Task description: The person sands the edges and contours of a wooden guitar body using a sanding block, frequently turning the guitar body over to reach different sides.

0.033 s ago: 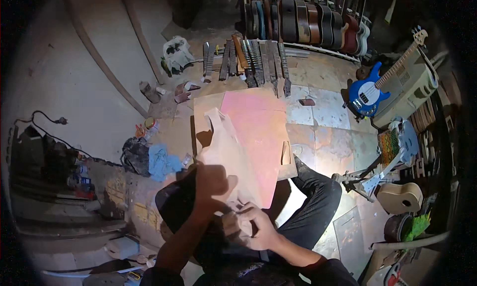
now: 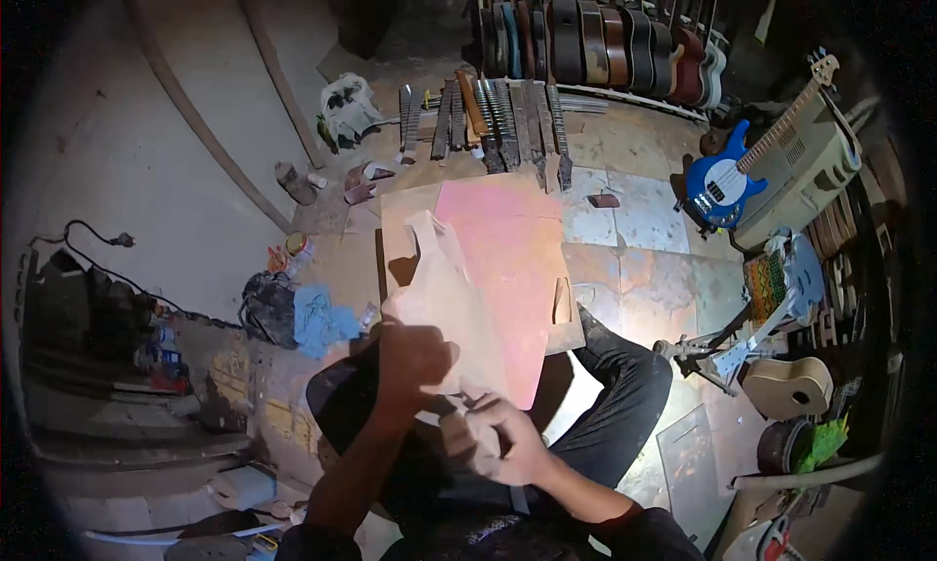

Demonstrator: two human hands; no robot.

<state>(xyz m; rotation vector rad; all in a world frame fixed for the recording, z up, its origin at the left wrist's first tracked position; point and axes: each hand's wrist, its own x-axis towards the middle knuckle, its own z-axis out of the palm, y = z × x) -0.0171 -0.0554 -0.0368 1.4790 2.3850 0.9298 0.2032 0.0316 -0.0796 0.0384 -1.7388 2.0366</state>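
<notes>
A bare, pale wooden guitar body [image 2: 444, 293] with a pointed horn lies slanted across my lap, on a flat board [image 2: 503, 259] that is partly pink and partly tan. My left hand [image 2: 412, 361] is closed on the near left edge of the guitar body, its thumb over the top face. Close beside it, at the near end of the wood, my right hand [image 2: 506, 439] is closed with curled fingers. Shadow and the fingers hide what it grips, if anything. Both hands sit just above my dark trousers.
Several files and rasps [image 2: 498, 122] lie on the floor beyond the board. Guitars [image 2: 595, 39] stand in a rack at the back. A blue bass guitar [image 2: 722, 185] leans at the right, above an unfinished guitar body [image 2: 789, 387]. A blue cloth [image 2: 322, 319] lies at the left.
My left hand has shifted very slightly to the left along the wood. My right hand has barely moved, and the guitar body stays in place.
</notes>
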